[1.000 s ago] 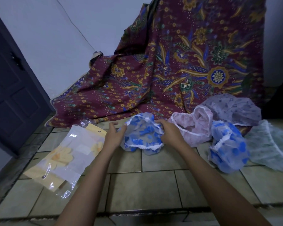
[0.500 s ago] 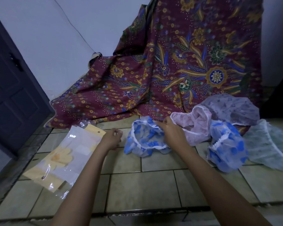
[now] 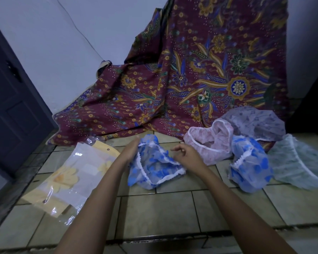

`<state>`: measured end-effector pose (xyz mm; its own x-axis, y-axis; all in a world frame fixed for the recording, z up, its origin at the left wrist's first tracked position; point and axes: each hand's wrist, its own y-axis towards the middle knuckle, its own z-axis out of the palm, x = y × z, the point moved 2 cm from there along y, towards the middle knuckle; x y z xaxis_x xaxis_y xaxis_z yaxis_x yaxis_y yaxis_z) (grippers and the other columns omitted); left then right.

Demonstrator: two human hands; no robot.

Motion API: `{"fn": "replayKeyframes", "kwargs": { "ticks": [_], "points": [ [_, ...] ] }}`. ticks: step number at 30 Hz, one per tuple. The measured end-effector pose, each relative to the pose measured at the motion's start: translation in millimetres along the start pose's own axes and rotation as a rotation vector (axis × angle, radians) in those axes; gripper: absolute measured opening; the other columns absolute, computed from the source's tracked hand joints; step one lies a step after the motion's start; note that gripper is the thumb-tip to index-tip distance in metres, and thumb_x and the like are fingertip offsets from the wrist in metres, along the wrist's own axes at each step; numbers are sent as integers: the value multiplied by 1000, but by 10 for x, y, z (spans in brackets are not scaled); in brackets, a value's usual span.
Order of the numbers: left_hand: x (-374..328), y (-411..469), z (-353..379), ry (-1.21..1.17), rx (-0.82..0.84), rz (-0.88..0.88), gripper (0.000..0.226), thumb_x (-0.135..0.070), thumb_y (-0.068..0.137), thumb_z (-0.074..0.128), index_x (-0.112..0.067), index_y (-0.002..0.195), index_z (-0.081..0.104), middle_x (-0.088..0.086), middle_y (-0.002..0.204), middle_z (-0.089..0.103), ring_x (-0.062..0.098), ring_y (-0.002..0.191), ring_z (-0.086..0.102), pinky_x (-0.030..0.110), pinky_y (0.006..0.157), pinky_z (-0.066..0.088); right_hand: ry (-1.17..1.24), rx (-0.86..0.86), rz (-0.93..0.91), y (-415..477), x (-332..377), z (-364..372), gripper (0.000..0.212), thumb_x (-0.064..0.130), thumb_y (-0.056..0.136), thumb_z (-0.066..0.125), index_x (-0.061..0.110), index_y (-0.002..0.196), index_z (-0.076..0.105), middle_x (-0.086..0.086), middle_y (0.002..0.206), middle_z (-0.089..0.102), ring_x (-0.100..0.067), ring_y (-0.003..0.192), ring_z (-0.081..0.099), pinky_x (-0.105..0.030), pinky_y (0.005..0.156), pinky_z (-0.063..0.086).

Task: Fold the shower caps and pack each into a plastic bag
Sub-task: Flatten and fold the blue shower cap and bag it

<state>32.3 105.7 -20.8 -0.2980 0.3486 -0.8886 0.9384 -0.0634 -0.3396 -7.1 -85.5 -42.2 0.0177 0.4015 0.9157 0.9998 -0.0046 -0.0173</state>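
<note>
A sheer shower cap with blue blotches and white lace trim (image 3: 154, 168) lies spread on the tiled floor in front of me. My left hand (image 3: 130, 152) lies with straight fingers against the cap's left edge. My right hand (image 3: 188, 157) rests on the cap's right part, fingers loosely curled above it and gripping nothing that I can see. To the left lies a clear plastic bag (image 3: 70, 178) that holds a yellow flower-print cap or card. A second blue cap (image 3: 250, 168) sits to the right.
A pink cap (image 3: 209, 143), a greyish-purple cap (image 3: 255, 121) and a pale green cap (image 3: 297, 162) lie at the right. A maroon batik cloth (image 3: 191, 79) drapes the wall behind. A dark door (image 3: 11, 107) stands at the left. The tiled floor drops at a step edge (image 3: 154, 237) near me.
The blue cap, bunched between both hands a second ago, now lies flatter and wider on the tiles. My left hand came back to its left edge; my right hand loosened its grip.
</note>
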Motion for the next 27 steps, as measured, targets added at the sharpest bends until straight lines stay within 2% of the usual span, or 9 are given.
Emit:
{"fn": "replayKeyframes", "kwargs": {
  "ticks": [2,3,6,9,11,13,21,25,27],
  "points": [
    [31,53,-19,20,-4,40,10,-19,96,47,-14,87,48,3,82,46,19,67,47,28,60,34,-134,78,75,9,-78,21,33,11,84,64,6,116,61,-5,114,61,-15,101,56,-17,81,40],
    [57,95,-20,26,9,49,8,-9,91,50,-11,87,44,4,78,42,17,61,41,27,56,31,-152,95,96,7,-101,29,36,14,84,65,6,119,60,-7,117,62,-15,101,56,-19,81,41],
    [62,100,-27,-7,19,57,19,1,88,51,-10,102,46,10,94,47,20,70,47,28,59,37,-207,84,130,14,-101,36,29,14,82,66,7,110,65,-10,108,66,-12,87,56,-20,69,42],
    [29,50,-38,-60,-8,107,4,-19,92,56,-15,90,53,8,97,53,18,78,52,29,66,41,-340,52,159,42,-77,26,15,11,80,63,7,94,67,-5,93,66,-14,85,58,-20,62,41],
    [39,52,-69,-16,-58,164,18,-29,93,55,-15,82,52,4,90,54,15,74,52,31,65,41,-438,9,185,52,-64,20,11,9,81,60,5,89,67,-3,90,66,-17,88,60,-21,67,41],
    [54,39,-104,-42,-108,217,19,-24,94,53,-13,78,50,3,82,54,15,68,51,32,62,41,-459,-82,199,66,-86,-2,13,6,83,55,2,87,67,-9,95,68,-22,92,62,-27,74,45],
    [353,111,-371,-98,-364,201,24,-13,95,47,-19,72,44,5,77,52,23,81,52,32,66,39,-42,-583,148,32,-149,-235,10,0,89,45,0,89,55,-19,94,62,-30,89,56,-27,70,35],
    [312,100,-315,308,-303,199,8,-4,89,46,-13,88,45,3,78,50,24,75,47,32,62,33,35,-435,-39,77,-125,-151,12,6,93,46,12,83,46,-10,89,53,-19,82,48,-28,70,35],
    [223,112,-304,455,-231,243,23,3,80,49,-15,94,47,2,92,53,24,82,50,33,66,37,34,-317,-169,98,-81,-125,20,12,93,48,22,77,44,-5,88,48,-17,85,44,-27,72,36]
  ]
}}
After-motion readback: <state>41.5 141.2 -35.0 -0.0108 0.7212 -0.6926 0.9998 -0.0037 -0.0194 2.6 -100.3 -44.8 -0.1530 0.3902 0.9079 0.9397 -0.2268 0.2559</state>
